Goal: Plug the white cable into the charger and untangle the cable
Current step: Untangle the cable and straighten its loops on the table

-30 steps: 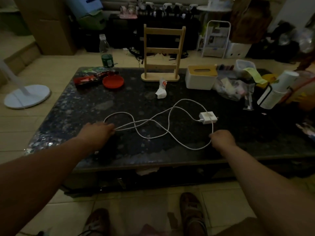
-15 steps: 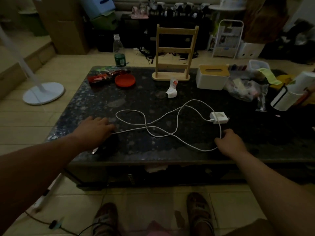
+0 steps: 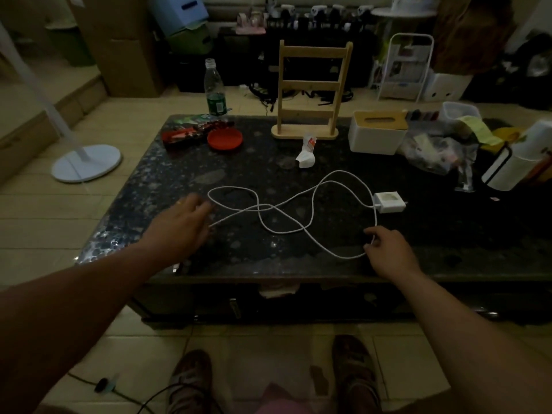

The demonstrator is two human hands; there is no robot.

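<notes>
Far left on the floor there's a white fan base (image 3: pixel 86 162), off the table entirely. On the dark speckled table (image 3: pixel 143 210), back-left corner, a plastic bottle (image 3: pixel 215 88) stands just behind the far edge, with a red snack packet (image 3: pixel 191 133) and a red lid (image 3: pixel 224 138) side by side in front of it.

The left hand (image 3: pixel 179 225) is palm down near the front-left part of the table, fingers spread and loose, not gripping anything; its fingertips sit right at the left loop of the white cable (image 3: pixel 286 210). One strand runs under or just past those fingers, can't tell if it's touching.

The cable lies flat in the middle of the table, looped and crossing itself a few times, so tangled. Behind it there's a wooden rack (image 3: pixel 310 91) standing upright, a crumpled white wrapper (image 3: pixel 306 152) in front of that, and a white tissue box (image 3: pixel 378 135) to the right.

The right hand (image 3: pixel 388 252) is near the front edge, thumb and forefinger pinched on the cable's right bend. Just above it the cable end is plugged into the white charger (image 3: pixel 388 201), lying flat.
</notes>
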